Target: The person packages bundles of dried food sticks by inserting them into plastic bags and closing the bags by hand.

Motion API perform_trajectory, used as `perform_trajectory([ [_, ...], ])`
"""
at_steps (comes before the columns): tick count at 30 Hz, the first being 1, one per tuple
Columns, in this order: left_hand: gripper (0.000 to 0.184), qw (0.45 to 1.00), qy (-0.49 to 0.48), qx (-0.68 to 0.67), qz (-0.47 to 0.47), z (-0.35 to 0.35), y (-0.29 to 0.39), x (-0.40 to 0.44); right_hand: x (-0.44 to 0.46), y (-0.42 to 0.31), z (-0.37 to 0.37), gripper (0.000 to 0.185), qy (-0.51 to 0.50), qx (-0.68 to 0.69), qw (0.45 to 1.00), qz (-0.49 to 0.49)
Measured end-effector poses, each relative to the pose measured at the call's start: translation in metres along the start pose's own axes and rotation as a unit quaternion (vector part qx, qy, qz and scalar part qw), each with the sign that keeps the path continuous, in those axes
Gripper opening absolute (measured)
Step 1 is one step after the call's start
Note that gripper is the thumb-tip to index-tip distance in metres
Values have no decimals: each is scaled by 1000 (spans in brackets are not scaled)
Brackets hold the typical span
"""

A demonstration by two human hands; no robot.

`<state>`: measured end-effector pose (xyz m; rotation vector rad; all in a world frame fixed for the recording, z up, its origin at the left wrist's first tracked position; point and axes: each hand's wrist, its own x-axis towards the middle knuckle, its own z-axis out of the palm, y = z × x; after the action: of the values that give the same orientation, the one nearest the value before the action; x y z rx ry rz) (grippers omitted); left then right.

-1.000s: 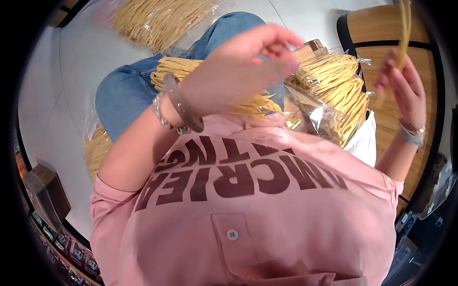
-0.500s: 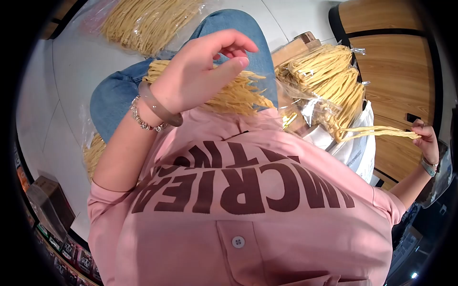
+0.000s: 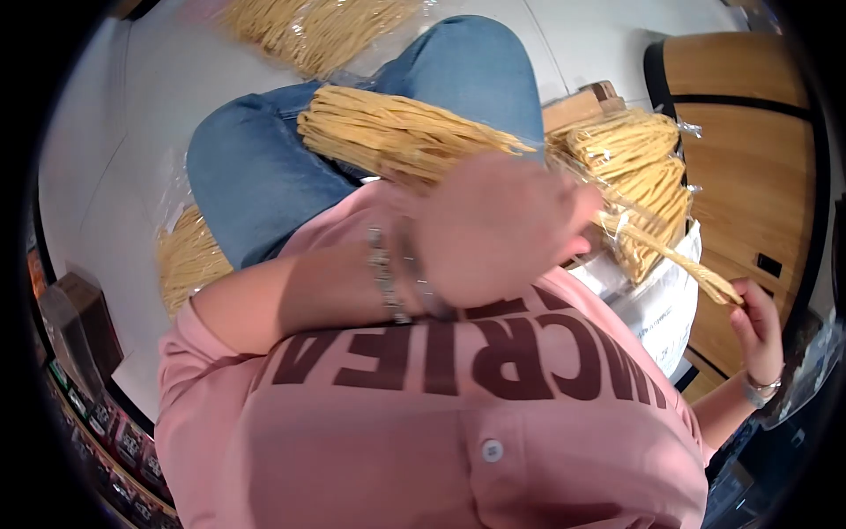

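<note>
My right hand (image 3: 758,331), at the far right, pinches one end of a thin bundle of yellow strips (image 3: 674,256). The bundle slants up and left to the fingers of my left hand (image 3: 507,234), which are blurred and closed round its other end. A bangle and a bead bracelet circle the left wrist. Across my lap lies a thicker bunch of yellow strips (image 3: 388,128), its right end partly behind my left hand. Beyond that hand, larger yellow bunches (image 3: 634,154) lie in clear plastic.
Another bagged yellow bunch (image 3: 313,31) is on the pale floor (image 3: 141,132) beyond my knees, and one more (image 3: 189,256) lies at the left. A white bag (image 3: 661,322) sits beside a wooden cabinet (image 3: 740,167). At the lower left stands a brown box (image 3: 84,326).
My left hand has moved right and down from above my lap and closed on the thin bundle. My right hand has come slightly left and lower, still holding its end. The view has shifted.
</note>
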<state>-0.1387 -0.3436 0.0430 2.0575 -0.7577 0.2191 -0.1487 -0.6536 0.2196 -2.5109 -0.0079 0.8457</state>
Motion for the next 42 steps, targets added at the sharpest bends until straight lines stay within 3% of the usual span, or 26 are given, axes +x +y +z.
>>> perform_trajectory([
  [4,6,994,62,66,61,17,5,-1,16,40,30,18,39,71,996,-48],
  [9,6,983,128,92,99,29,10,-4,23,97,33,17,57,159,985,-23],
  [12,10,978,150,117,84,26,17,-3,26,106,35,16,61,175,982,-38],
  [15,12,984,155,81,46,48,6,2,33,100,52,16,69,195,977,-51],
  [18,12,977,138,146,66,47,10,0,40,88,70,18,68,179,977,-96],
  [19,11,976,151,136,76,45,10,-1,41,92,70,27,56,169,978,-106],
  [23,10,974,163,115,104,40,18,-2,37,87,69,28,66,193,976,-79],
  [27,7,979,136,93,119,40,22,0,40,60,86,26,41,135,981,-130],
  [30,7,975,146,101,133,42,23,0,51,31,99,19,63,4,978,-198],
  [33,7,971,150,119,144,42,23,-1,62,11,105,18,9,-67,973,-219],
  [36,12,968,179,81,154,51,22,0,80,-7,119,28,-31,-105,930,-351],
  [38,11,962,193,74,177,53,21,1,90,-8,120,30,-72,-172,912,-365],
  [40,10,958,200,66,196,52,20,2,102,-28,129,33,-89,-151,929,-327],
  [42,10,955,201,54,212,49,19,3,116,-52,147,36,-89,-43,965,-242],
])
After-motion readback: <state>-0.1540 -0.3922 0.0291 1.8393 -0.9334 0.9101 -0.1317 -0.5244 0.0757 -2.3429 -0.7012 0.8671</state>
